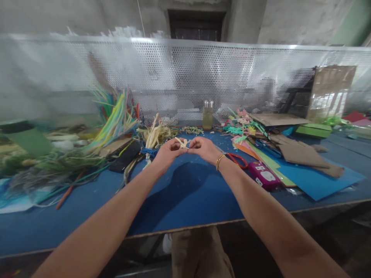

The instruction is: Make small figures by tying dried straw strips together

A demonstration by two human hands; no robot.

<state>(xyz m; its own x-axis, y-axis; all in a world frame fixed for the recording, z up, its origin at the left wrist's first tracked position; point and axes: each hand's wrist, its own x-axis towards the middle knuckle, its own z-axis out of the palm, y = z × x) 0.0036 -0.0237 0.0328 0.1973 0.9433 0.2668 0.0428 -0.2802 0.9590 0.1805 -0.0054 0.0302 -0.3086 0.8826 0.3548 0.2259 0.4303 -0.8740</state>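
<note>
Both my hands meet above the middle of the blue table (185, 200). My left hand (168, 151) and my right hand (204, 148) each pinch an end of a small pale yellow strip (183, 143), which looks like dried leaf or straw. The fingers of both hands are curled tight around it. A gold bracelet (219, 161) sits on my right wrist. Just behind my hands lies a heap of the same pale strips (156, 135).
A bundle of coloured straws (116, 116) fans out at the left. Red-handled scissors (237, 159) and a pink box (265, 175) lie right of my wrist, beside cardboard pieces (301, 154) and blue paper. A small glass bottle (208, 116) stands before the perforated metal screen (185, 73).
</note>
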